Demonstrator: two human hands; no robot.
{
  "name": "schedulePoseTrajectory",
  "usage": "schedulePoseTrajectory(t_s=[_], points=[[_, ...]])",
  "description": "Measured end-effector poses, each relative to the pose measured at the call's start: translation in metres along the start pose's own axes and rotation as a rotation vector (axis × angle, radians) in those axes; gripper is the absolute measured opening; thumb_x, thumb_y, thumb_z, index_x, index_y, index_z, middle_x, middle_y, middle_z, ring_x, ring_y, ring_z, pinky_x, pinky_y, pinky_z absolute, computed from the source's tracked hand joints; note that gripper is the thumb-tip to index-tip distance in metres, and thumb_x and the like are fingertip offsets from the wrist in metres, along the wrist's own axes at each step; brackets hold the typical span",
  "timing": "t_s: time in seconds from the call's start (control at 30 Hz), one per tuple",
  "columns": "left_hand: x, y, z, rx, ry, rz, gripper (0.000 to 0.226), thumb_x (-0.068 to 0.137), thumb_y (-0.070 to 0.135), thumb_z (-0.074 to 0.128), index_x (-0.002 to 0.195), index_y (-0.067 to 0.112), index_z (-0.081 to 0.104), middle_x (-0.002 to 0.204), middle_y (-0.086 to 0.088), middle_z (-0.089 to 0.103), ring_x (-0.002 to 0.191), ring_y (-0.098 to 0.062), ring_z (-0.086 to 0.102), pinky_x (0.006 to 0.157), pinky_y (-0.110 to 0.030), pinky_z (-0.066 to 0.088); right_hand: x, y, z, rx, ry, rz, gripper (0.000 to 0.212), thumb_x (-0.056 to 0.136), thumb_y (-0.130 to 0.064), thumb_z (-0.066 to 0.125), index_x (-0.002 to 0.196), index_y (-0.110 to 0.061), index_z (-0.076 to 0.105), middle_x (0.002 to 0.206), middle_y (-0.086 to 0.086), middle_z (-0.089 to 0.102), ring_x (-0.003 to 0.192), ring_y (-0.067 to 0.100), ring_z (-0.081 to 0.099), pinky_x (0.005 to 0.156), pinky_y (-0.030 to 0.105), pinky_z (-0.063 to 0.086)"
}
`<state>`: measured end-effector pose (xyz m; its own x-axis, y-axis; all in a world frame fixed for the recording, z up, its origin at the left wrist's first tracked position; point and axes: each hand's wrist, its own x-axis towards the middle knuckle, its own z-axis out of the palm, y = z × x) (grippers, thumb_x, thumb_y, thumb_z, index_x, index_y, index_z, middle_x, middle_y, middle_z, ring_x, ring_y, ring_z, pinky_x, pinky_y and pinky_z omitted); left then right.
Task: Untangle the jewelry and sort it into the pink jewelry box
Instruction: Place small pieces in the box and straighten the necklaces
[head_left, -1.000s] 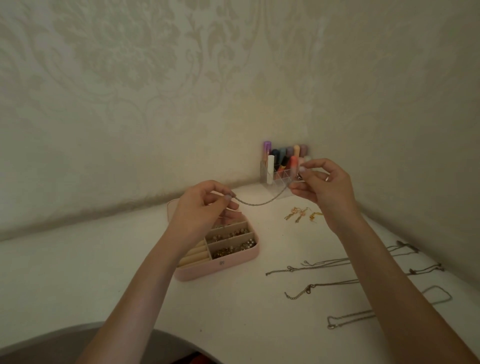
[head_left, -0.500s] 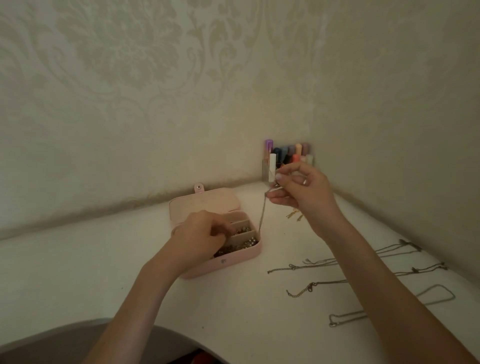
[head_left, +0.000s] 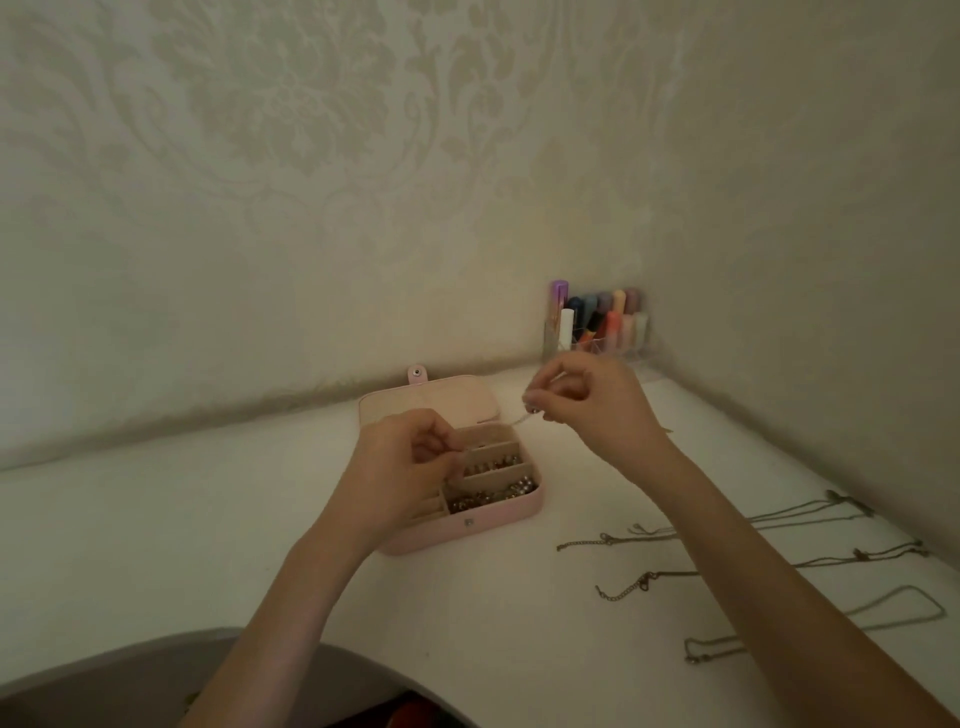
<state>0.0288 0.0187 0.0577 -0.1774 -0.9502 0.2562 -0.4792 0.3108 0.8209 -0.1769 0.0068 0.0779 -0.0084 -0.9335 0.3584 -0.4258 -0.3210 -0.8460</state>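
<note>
Your left hand (head_left: 410, 457) and right hand (head_left: 587, 400) each pinch an end of a thin silver chain (head_left: 511, 422). A second ago you held it taut, high above; now you have lowered it over the open pink rectangular jewelry box (head_left: 514, 512), ready to feed it into a back compartment.

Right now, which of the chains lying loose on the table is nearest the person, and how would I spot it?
Start at the pink jewelry box, then look right across the white table where chains lie in a row. The nearest chain forms a wide open loop, paler than the two darker straight chains beyond it.
</note>
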Motion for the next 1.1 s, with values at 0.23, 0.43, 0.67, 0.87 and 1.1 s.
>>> schedulePoseTrajectory(t_s=[0.23, 0.43, 0.67, 0.87, 1.1], points=[[-0.005, 0.0, 0.011, 0.376, -0.103, 0.059, 0.021, 0.074, 0.017, 0.072, 0.067, 0.035, 0.064, 0.068, 0.016, 0.064, 0.071, -0.003, 0.062, 0.075, -0.029, 0.05, -0.011, 0.011, 0.017, -0.161, -0.17, 0.033, 0.017, 0.08, -0.016, 0.074, 0.085, -0.016, 0.057, 0.068, -0.002, 0.072, 0.06, 0.005, 0.059, 0.058, 0.009, 0.041], [-0.004, 0.004, 0.011, 0.478, -0.163, 0.046, 0.028, 0.074, 0.017, 0.068, 0.063, 0.04, 0.056, 0.061, 0.021, 0.056, 0.066, -0.001, 0.056, 0.074, -0.03, 0.05, -0.015, 0.023, 0.021, -0.356, -0.294, 0.046, 0.016, 0.08, -0.017, 0.073, 0.078, -0.023, 0.058, 0.071, -0.004, 0.071, 0.055, -0.004, 0.055, 0.054, 0.011, 0.038], [-0.001, 0.001, 0.01, 0.516, -0.209, 0.076, 0.018, 0.072, 0.016, 0.07, 0.067, 0.033, 0.068, 0.058, 0.023, 0.054, 0.069, -0.004, 0.057, 0.078, -0.033, 0.05, -0.016, 0.023, 0.025, -0.528, -0.326, -0.023, 0.011, 0.08, -0.017, 0.073, 0.076, -0.022, 0.065, 0.08, -0.004, 0.067, 0.069, 0.003, 0.056, 0.064, 0.021, 0.045], [0.001, -0.005, 0.01, 0.5, -0.219, 0.089, 0.024, 0.071, 0.014, 0.071, 0.064, 0.036, 0.065, 0.061, 0.02, 0.057, 0.069, -0.003, 0.059, 0.077, -0.034, 0.052, -0.015, 0.028, 0.025, -0.57, -0.266, -0.054, 0.007, 0.081, -0.018, 0.073, 0.078, -0.017, 0.067, 0.094, -0.002, 0.05, 0.078, 0.006, 0.047, 0.065, 0.014, 0.035], [-0.004, 0.014, 0.019, 0.517, -0.14, 0.206, 0.015, 0.084, 0.014, 0.064, 0.084, 0.025, 0.072, 0.066, 0.018, 0.051, 0.07, 0.004, 0.048, 0.062, -0.002, 0.035, -0.015, 0.031, 0.013, -0.336, -0.166, 0.022, 0.013, 0.083, -0.017, 0.069, 0.083, -0.022, 0.057, 0.076, -0.006, 0.056, 0.061, 0.001, 0.046, 0.055, 0.01, 0.036]])
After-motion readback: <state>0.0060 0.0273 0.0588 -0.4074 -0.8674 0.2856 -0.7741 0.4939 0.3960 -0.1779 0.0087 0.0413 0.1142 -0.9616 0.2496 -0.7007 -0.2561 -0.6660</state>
